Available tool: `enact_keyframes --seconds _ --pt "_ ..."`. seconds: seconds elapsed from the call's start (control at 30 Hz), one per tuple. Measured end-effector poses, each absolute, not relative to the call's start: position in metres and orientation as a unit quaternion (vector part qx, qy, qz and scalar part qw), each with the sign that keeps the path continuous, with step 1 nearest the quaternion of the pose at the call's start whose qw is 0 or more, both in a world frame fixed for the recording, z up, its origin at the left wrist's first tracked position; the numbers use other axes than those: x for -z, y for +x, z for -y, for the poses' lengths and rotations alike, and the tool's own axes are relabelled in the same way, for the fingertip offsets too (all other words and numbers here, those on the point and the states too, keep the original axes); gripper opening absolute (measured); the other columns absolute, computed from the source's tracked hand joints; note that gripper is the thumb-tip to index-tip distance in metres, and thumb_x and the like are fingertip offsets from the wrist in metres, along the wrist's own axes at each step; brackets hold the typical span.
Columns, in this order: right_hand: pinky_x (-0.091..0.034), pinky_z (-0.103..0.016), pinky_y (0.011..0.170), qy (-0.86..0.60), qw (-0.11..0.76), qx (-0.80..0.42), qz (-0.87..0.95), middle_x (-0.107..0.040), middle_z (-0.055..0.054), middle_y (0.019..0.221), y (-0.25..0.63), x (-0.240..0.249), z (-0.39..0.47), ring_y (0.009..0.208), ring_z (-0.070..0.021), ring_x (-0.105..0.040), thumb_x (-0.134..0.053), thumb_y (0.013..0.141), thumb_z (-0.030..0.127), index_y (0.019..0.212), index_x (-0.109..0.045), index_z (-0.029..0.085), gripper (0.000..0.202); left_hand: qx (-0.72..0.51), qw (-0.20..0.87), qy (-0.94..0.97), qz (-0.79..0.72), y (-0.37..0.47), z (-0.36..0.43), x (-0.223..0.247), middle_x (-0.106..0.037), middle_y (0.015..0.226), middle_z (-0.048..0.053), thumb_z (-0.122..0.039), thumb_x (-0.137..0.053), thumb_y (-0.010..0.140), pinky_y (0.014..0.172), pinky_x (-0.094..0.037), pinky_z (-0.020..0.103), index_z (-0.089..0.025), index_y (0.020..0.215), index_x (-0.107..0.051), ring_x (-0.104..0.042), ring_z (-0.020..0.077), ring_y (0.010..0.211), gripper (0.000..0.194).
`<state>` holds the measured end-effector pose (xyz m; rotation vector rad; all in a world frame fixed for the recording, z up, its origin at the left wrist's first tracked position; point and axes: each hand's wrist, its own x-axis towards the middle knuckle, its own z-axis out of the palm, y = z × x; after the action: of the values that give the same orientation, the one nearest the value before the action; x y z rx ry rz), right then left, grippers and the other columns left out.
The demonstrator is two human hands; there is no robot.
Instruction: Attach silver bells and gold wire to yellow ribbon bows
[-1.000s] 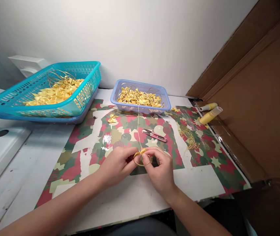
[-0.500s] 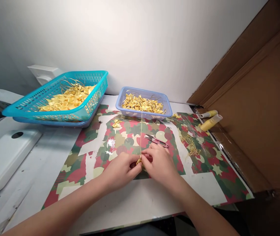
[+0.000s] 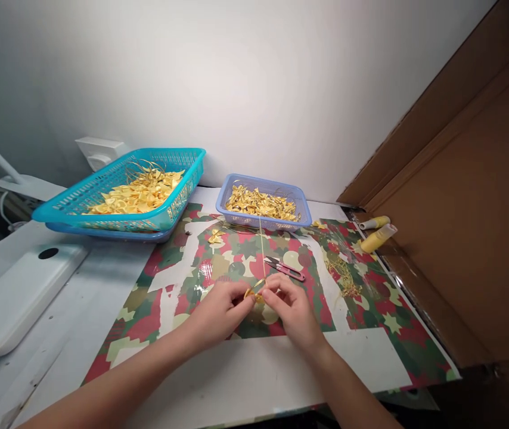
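My left hand [image 3: 225, 308] pinches a small gold ribbon bow [image 3: 258, 297] between thumb and fingertips, low over the patterned sheet. My right hand [image 3: 291, 305] is closed at the bow's right side, thumb against fingers, close by the left fingertips. Much of the bow is hidden by the fingers. A thin pale-gold thread [image 3: 262, 247] runs taut from the fingertips up to the front of the purple basket [image 3: 225, 215]. Just beyond my right hand lie pink-handled thread snips [image 3: 286, 269].
A turquoise basket [image 3: 194, 173] heaped with yellow bows stands at the back left; the purple basket also holds gold bows. Loose bows [image 3: 216, 236] and tangled thread scraps [image 3: 344, 277] lie on the sheet. Yellow spools [image 3: 377, 238] stand by the cardboard [image 3: 460, 196] wall. A white device [image 3: 26, 304] sits left.
My hands have drawn slightly apart, showing more of the gold ribbon between them. The right fingers have shifted their pinch. The camera view has tilted a little.
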<state>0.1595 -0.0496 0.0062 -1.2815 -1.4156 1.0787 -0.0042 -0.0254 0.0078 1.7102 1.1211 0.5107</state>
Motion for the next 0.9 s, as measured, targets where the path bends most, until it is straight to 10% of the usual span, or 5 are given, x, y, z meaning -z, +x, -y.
enact_keyframes --seconds 0.17,0.9 --pt "-0.049 -0.034 0.084 -0.391 0.546 -0.454 0.586 -0.063 -0.004 0.08 0.171 -0.023 0.071 0.086 -0.0184 -0.058 -0.053 0.091 0.035 0.08 -0.064 0.025 0.019 -0.265 0.477 0.687 -0.479 -0.008 0.014 -0.001 -0.025 0.061 -0.004 -0.032 -0.039 0.086 0.053 -0.022 0.025 -0.02 0.061 -0.025 -0.027 0.012 0.058 0.031" --pt "-0.04 -0.022 0.057 -0.293 0.761 -0.421 0.397 -0.027 0.008 0.051 0.223 -0.104 0.084 0.047 -0.0067 -0.028 -0.071 0.08 0.028 0.074 -0.062 0.022 0.013 -0.288 0.465 0.75 -0.372 -0.012 0.0 0.007 -0.042 0.067 -0.002 -0.032 -0.04 0.087 0.059 -0.031 0.025 -0.019 0.061 -0.039 -0.039 0.013 0.063 0.03"
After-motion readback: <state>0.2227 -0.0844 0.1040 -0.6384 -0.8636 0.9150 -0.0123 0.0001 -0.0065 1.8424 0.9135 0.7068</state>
